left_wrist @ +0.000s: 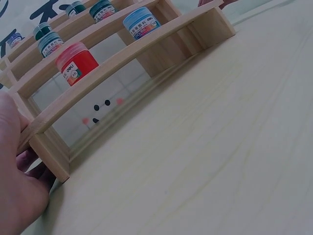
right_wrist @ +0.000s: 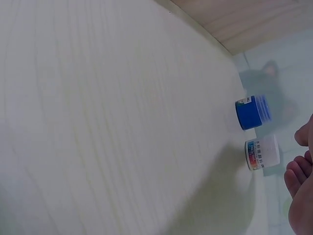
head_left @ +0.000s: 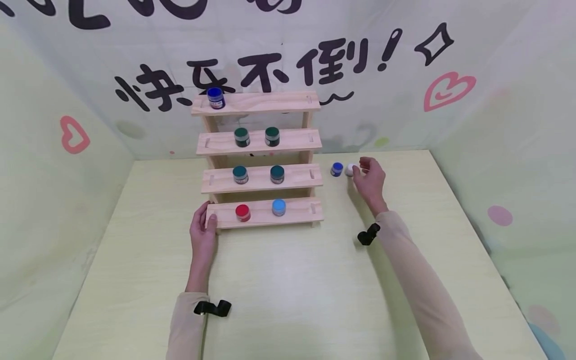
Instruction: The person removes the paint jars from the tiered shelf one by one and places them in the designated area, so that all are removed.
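My left hand (head_left: 204,235) grips the left end of the wooden rack's lowest shelf (head_left: 297,211); in the left wrist view the thumb of this hand (left_wrist: 19,181) is above the board and fingers are beneath it. Beside the rack on the right, a white jar (head_left: 349,170) and a blue jar (head_left: 337,169) stand close together. My right hand (head_left: 371,184) is just right of the white jar, fingers loosely bent. The right wrist view shows a gap between the hand (right_wrist: 301,188) and the white jar (right_wrist: 264,152), with the blue jar (right_wrist: 250,112) beyond it.
On the lowest shelf are a red jar (head_left: 243,213) and a light blue jar (head_left: 278,207). Green-lidded jars stand on both middle shelves, and a dark blue jar (head_left: 216,98) on the top one. A printed cloth (head_left: 382,110) hangs behind the table (head_left: 288,290).
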`<action>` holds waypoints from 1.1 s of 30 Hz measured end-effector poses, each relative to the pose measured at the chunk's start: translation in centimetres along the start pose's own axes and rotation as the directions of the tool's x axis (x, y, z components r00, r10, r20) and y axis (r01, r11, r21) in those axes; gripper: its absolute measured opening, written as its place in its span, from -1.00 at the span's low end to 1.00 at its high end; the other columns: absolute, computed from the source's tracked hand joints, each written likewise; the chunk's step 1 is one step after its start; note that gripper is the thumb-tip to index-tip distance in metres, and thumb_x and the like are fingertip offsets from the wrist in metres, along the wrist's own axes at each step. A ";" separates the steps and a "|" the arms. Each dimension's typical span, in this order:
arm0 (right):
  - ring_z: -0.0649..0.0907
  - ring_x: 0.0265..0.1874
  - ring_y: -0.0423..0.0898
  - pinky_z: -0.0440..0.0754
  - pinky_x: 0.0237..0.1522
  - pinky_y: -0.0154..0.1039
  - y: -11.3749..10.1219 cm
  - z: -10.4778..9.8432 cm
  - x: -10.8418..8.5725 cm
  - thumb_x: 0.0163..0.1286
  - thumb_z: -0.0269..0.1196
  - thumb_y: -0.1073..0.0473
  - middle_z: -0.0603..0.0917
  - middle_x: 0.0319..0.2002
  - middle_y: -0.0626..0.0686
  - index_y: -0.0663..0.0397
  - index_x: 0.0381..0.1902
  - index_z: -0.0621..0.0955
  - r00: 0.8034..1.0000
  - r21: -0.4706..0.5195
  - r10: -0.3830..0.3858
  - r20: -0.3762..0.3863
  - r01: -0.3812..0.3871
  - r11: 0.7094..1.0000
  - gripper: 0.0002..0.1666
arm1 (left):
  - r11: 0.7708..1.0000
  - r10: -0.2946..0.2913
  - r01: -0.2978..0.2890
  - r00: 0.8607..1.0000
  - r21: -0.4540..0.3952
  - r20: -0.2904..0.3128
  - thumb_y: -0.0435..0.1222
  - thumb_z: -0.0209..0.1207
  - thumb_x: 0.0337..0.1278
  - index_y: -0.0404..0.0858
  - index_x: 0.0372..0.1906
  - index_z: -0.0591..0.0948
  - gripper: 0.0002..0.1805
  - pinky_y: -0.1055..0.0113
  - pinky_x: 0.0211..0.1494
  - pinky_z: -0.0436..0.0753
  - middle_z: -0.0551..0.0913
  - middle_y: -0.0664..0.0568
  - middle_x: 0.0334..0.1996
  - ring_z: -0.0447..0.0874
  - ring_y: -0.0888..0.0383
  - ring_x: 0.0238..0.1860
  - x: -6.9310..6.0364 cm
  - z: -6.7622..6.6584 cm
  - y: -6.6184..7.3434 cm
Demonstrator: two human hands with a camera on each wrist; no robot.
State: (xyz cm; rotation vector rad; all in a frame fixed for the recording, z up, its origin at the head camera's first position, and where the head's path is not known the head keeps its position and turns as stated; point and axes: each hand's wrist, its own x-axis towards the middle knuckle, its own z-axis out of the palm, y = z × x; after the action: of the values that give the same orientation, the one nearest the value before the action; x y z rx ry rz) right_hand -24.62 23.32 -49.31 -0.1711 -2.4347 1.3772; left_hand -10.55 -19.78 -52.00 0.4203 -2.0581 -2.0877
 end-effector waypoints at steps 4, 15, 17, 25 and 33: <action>0.62 0.11 0.23 0.62 0.27 0.01 -0.5 -0.2 0.2 0.42 0.24 0.30 0.63 0.09 0.38 0.43 0.17 0.53 0.999 0.006 -0.031 -0.009 0.031 1.000 -0.57 | 1.000 -0.002 0.002 1.000 -0.002 0.000 -0.34 -0.05 0.56 -0.22 0.52 0.29 -0.48 0.52 0.45 0.43 0.35 -0.08 0.51 0.31 0.07 0.50 0.0 0.0 0.0; 0.63 0.04 0.23 0.65 0.22 0.02 -2.3 -0.4 1.0 0.43 0.21 0.29 0.65 0.02 0.38 0.43 0.11 0.55 0.993 -0.019 -0.116 -0.011 0.115 0.993 -0.63 | 1.000 -0.004 0.004 1.000 0.002 -0.002 -0.36 -0.06 0.56 -0.23 0.52 0.28 -0.48 0.54 0.44 0.44 0.35 -0.08 0.50 0.31 0.06 0.50 0.0 0.0 0.1; 0.63 0.03 0.22 0.65 0.21 0.02 -2.6 -0.5 1.2 0.43 0.20 0.30 0.65 0.01 0.38 0.43 0.10 0.56 0.991 -0.027 -0.130 -0.013 0.129 0.991 -0.64 | 1.000 0.000 0.001 1.000 0.004 -0.003 -0.35 -0.06 0.56 -0.23 0.52 0.28 -0.48 0.54 0.44 0.44 0.35 -0.08 0.50 0.31 0.06 0.50 0.0 0.0 0.1; 0.64 0.00 0.20 0.66 0.20 0.00 -4.3 -0.5 2.3 0.43 0.19 0.31 0.67 -0.01 0.36 0.43 0.08 0.56 0.985 -0.029 -0.168 -0.037 0.167 0.986 -0.66 | 1.000 -0.007 0.007 1.000 0.007 0.009 -0.33 -0.06 0.56 -0.19 0.53 0.27 -0.47 0.49 0.49 0.40 0.33 -0.04 0.52 0.29 0.10 0.52 -0.1 0.2 0.2; 0.65 -0.02 0.20 0.67 0.15 -0.01 -6.0 -0.3 3.1 0.42 0.20 0.31 0.67 -0.03 0.35 0.45 0.07 0.57 0.977 -0.033 -0.212 -0.036 0.211 0.977 -0.66 | 1.000 -0.010 0.010 1.000 0.020 0.000 -0.31 -0.05 0.56 -0.19 0.53 0.28 -0.47 0.45 0.50 0.39 0.31 -0.04 0.53 0.27 0.08 0.53 -0.1 0.1 0.0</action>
State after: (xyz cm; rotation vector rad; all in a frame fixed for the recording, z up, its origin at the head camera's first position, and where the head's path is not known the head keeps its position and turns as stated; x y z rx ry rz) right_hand -27.05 21.21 -43.34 0.0523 -2.3628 1.2348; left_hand -10.53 -19.71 -51.95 0.4345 -2.0824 -2.0749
